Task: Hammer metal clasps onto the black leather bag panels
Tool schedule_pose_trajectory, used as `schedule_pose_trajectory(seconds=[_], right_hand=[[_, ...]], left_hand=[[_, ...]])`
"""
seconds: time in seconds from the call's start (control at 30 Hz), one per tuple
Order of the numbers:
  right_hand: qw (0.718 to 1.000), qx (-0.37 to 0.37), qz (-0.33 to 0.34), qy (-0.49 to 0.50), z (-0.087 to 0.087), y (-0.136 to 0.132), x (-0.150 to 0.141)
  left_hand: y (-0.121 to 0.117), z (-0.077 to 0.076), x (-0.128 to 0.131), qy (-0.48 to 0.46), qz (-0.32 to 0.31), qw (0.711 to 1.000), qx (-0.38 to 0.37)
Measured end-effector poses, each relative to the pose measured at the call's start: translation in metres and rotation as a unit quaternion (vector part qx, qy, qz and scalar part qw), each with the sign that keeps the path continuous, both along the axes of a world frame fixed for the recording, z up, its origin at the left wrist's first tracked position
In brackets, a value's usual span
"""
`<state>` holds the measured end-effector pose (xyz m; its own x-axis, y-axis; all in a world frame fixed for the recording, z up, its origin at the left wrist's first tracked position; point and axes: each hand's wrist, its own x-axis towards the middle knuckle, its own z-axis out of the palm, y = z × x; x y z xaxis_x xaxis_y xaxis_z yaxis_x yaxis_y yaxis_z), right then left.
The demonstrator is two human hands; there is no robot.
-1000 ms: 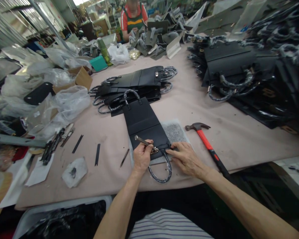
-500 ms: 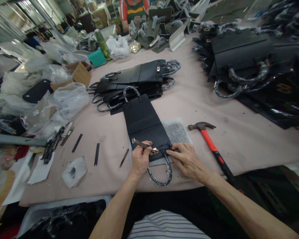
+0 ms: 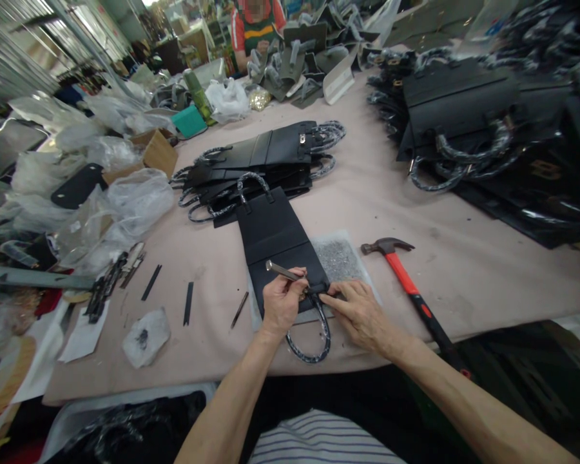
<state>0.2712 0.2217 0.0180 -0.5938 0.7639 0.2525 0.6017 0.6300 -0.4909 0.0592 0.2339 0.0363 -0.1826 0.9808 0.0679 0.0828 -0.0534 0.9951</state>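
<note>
Table: cloth-covered.
Left hand: you pinch the metal rod; hold it steady.
Right hand: touches black bag; pinching unclear.

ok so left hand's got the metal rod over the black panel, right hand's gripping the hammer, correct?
Not the hammer: in the head view it lies on the table. The right hand is at the near edge of the black panel, by the wrapped handle. The left hand does hold the metal rod.
</note>
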Motion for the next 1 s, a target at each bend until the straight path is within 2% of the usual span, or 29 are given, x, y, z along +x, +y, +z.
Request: schedule_pose_trajectory(seconds=[0.13, 0.37, 0.6, 0.8, 1.0], right_hand=[[1.0, 0.016, -0.003, 0.001, -0.003, -0.003, 0.002], [1.0, 0.01, -0.01, 0.0, -0.001, -0.002, 0.0], [0.999, 0.019, -0.009, 0.029, -0.006, -0.002, 0.003], [0.999, 0.03, -0.007, 0.033, -0.006, -0.003, 0.004], [0.999, 0.022, -0.005, 0.034, -0.006, -0.003, 0.004]], left_hand=[[0.004, -0.003, 0.009, 0.001, -0.034, 0.999, 0.001], [0.004, -0.011, 0.006, 0.02, -0.065, 0.997, 0.021], [0.003, -0.012, 0.005, 0.093, -0.079, 0.991, 0.051], [-0.002, -0.006, 0.008, 0.178, -0.108, 0.971, 0.118], [-0.003, -0.008, 0.011, 0.208, -0.081, 0.967, 0.127]])
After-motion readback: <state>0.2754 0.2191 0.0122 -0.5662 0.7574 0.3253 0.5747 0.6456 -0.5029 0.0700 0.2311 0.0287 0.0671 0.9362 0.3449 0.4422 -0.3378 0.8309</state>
